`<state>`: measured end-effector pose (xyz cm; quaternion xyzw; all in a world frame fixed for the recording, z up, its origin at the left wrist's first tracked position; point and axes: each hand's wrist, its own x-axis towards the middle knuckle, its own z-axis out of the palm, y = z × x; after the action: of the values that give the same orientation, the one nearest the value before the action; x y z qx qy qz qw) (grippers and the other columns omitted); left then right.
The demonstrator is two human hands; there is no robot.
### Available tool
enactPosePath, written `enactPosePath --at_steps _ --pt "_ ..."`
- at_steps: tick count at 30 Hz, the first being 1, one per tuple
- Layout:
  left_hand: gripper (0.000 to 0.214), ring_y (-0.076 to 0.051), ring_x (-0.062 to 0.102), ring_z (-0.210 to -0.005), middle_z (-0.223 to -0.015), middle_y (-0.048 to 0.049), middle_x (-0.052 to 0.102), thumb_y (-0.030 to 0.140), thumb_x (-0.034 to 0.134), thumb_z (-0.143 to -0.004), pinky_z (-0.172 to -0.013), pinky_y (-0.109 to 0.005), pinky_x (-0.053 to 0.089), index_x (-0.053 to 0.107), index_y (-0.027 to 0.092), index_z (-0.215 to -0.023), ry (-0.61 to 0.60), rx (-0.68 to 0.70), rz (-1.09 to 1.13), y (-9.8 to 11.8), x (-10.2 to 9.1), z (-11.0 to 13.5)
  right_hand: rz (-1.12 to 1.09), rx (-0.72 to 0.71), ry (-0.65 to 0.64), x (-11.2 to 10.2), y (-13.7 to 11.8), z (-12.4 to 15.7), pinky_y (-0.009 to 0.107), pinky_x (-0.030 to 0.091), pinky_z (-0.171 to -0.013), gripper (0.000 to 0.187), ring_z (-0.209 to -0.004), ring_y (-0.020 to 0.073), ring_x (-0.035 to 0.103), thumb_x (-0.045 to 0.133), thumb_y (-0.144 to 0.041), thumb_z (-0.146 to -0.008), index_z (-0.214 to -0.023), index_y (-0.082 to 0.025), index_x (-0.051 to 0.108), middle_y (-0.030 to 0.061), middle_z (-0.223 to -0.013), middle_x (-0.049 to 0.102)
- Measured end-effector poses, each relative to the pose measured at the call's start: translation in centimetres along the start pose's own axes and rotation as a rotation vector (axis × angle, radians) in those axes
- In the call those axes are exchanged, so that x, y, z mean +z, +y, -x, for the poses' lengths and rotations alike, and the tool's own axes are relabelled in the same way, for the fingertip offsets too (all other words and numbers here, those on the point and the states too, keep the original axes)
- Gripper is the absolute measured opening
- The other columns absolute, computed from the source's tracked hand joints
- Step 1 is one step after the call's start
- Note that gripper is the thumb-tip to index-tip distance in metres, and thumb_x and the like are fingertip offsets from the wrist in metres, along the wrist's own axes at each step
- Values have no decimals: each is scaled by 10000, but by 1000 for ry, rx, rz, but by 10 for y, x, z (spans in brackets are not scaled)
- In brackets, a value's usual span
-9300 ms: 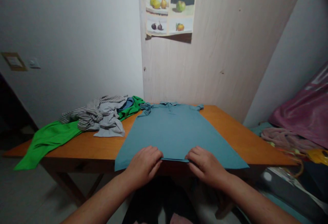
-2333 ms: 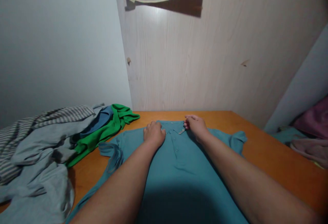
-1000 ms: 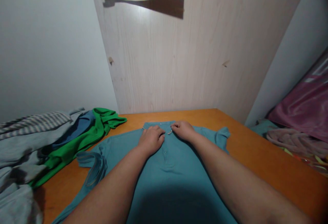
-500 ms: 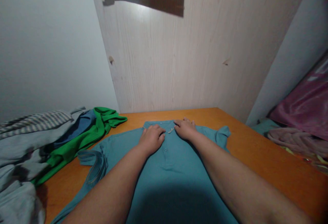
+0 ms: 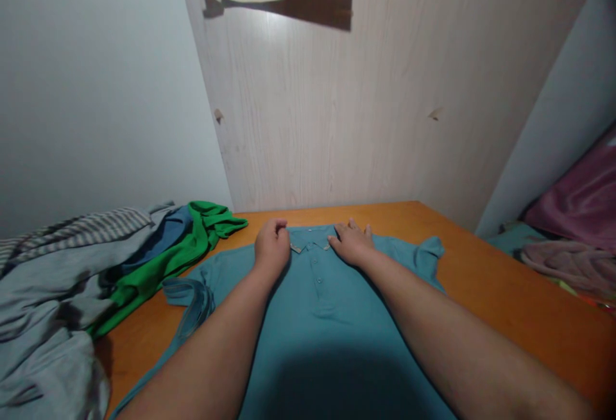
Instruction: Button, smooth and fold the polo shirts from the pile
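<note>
A blue-green shirt (image 5: 320, 308) is lying spread on the orange-brown table (image 5: 500, 317), with its front side facing up. Its collar (image 5: 308, 235) is pointing to the far side, and its body is extending toward the near edge of the view, where a dark shadow is covering part of it.

The left hand (image 5: 273, 247) is resting at the left side of the collar. Its fingers are bending inward, and the cloth is lying under and just beside them; I am not able to say if they are pinching it, because the hand itself is hiding the contact.

The right hand (image 5: 353, 242) is lying palm down on the right side of the collar and the shoulder. Its fingers are standing apart from each other, with the shirt beneath them, and the thumb is pointing left, toward the collar's middle. Between the two hands the neck part is showing, and the buttons (image 5: 318, 280) are running from it toward the near side.

The left sleeve (image 5: 190, 298) is lying in bunched folds, while the right sleeve (image 5: 427, 254) is curling up at its end. Farther left, green cloth (image 5: 185, 260), grey cloth (image 5: 43, 311) and striped cloth (image 5: 91, 231) are lying in a heap.
</note>
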<state>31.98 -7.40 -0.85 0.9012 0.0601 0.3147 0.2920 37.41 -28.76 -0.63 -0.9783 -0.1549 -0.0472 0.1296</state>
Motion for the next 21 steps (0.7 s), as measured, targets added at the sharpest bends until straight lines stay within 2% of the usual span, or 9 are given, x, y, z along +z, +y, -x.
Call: enactPosePath --at_steps 2,4,7,10,12,15,18,21 --pt "356 -232 658 -1076 -1105 -106 709 172 370 -933 -922 -387 531 644 173 -1162 39 -66 -50 -8 -5 -5 -1 5 39 -1 0 0 697 48 -1176 536 -1527 345 219 414 -465 -1014 -1455 -175 509 146 -1572 450" --pt "320 -233 660 -1064 -1085 -105 713 187 403 -923 -918 -380 528 653 170 -1122 30 -87 -90 -11 -10 -6 -6 -30 101 -4 -3 2 645 92 -1193 494 -1505 325 285 417 -431 -1017 -1418 -173 546 152 -1546 483" --pt "265 -227 654 -1086 -1103 -94 723 204 465 -912 -943 -359 508 680 186 -1065 -50 -43 -140 -7 -13 -2 -14 -140 166 -7 -10 5 521 196 -1202 425 -1433 282 416 407 -390 -1027 -1340 -198 619 133 -1457 582" --pt "252 -233 632 -1146 -1172 -78 722 258 525 -915 -987 -372 474 699 218 -1092 -164 33 -193 4 -14 5 5 -235 121 -6 -17 8 461 266 -1180 417 -1374 278 488 427 -408 -1023 -1311 -205 651 128 -1401 626" --pt "247 -258 621 -1171 -1195 -79 720 310 572 -902 -1020 -421 448 709 232 -1093 -243 70 -239 10 -15 9 29 -257 57 -3 -18 8 477 284 -1175 441 -1387 295 477 431 -420 -1021 -1331 -191 646 143 -1439 594" --pt "236 -299 609 -1190 -1219 -93 715 343 582 -903 -1096 -555 354 717 239 -1066 -319 86 -311 15 -16 14 41 -251 -14 3 -17 6 510 289 -1179 489 -1452 312 399 401 -429 -1034 -1399 -171 599 156 -1529 503" --pt "248 -315 594 -1215 -1274 -110 695 342 537 -938 -1140 -677 212 706 239 -1087 -345 77 -361 17 -16 16 25 -239 -40 6 -14 4 530 276 -1190 535 -1497 309 325 381 -442 -1041 -1478 -166 518 149 -1592 418" --pt "271 -318 584 -1233 -1317 -120 674 336 502 -960 -1144 -724 150 690 232 -1125 -353 84 -388 18 -15 18 9 -239 -33 7 -12 4 550 264 -1196 541 -1505 309 311 385 -445 -1039 -1489 -170 505 138 -1609 391"
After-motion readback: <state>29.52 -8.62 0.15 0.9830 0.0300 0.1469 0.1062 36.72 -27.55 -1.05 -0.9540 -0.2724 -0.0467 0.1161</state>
